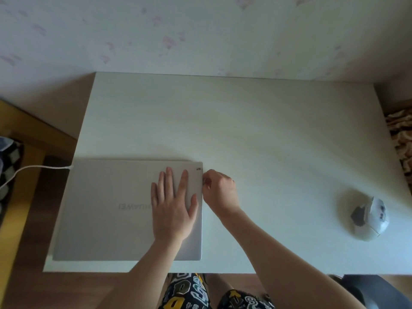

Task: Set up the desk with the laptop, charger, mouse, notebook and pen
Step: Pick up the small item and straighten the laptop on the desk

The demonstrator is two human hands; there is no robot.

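A thin white charger cable (33, 169) meets the far left corner of the closed, matte silver laptop (107, 208) at the smooth pale desk's (245, 130) near left corner. The left hand (172, 206) lies flat, fingers spread, on its lid. The right hand (219, 190) is curled, fingertips pinching something small at the laptop's right edge. A rounded white mouse (370, 219) sits near the right edge.

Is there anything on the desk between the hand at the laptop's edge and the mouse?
No, nothing visible. The right hand is at the right edge of the closed laptop, and the mouse sits far to the right. Only bare desk lies between them. The left hand rests flat on the lid.
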